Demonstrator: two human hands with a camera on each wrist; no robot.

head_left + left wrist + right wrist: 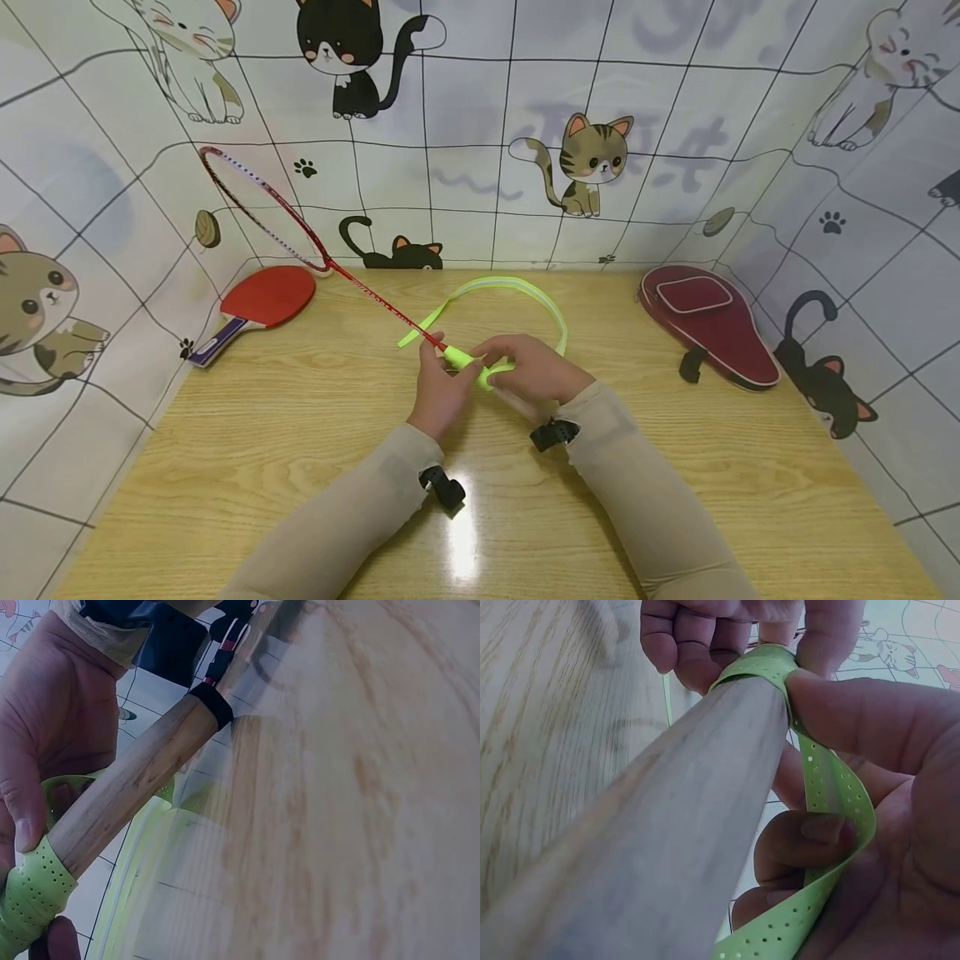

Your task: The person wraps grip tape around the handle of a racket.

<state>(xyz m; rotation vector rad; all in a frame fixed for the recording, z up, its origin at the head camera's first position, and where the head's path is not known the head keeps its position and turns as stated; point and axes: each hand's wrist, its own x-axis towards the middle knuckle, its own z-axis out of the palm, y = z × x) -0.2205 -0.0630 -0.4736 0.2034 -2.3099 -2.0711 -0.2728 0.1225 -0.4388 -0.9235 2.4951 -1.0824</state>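
A red badminton racket (372, 296) slants up to the left, its head raised by the back wall. My left hand (438, 398) grips it at the handle's upper part, which is wrapped in neon-yellow perforated grip tape (459, 358). Below the wrap, the bare wooden handle (142, 776) shows in the left wrist view, with a black band at its end. My right hand (534, 372) pinches the tape against the handle at the wrap's lower edge. In the right wrist view, a loop of the tape (841, 787) runs through its curled fingers. The loose tape curves across the table behind both hands.
A red table tennis bat (272, 296) lies at the back left of the wooden table (337, 433). At the back right is a dark red bat case (708, 329) with a black strap tab. Cat-patterned cloth walls (480, 108) enclose the back and sides.
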